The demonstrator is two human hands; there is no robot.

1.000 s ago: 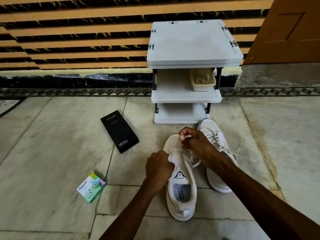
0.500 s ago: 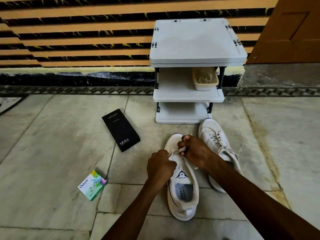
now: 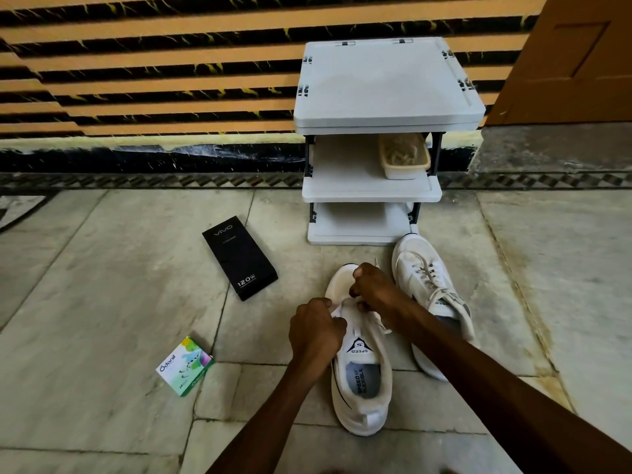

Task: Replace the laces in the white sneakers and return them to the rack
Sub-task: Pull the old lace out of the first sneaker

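Observation:
Two white sneakers lie on the stone floor before a white three-shelf rack (image 3: 372, 195). The near sneaker (image 3: 362, 378) points away from me, its tongue marked SPEED. My left hand (image 3: 316, 328) is closed on the sneaker's left eyelet edge and a strand of white lace (image 3: 340, 306). My right hand (image 3: 378, 290) is over the toe end, fingers pinched on the lace; its tip sticks up behind the knuckles. The far sneaker (image 3: 429, 289) stands to the right, laced, touching nothing I hold.
A black phone box (image 3: 239, 256) lies left of the rack. A small green Odonil box (image 3: 184, 366) lies nearer, at the left. A beige tray (image 3: 405, 159) of cords sits on the rack's middle shelf. A striped wall and a wooden door (image 3: 578, 59) stand behind.
My right hand dropped from a raised pull toward the eyelets, then shifted slightly forward over the toe. The left hand stayed on the sneaker's left side.

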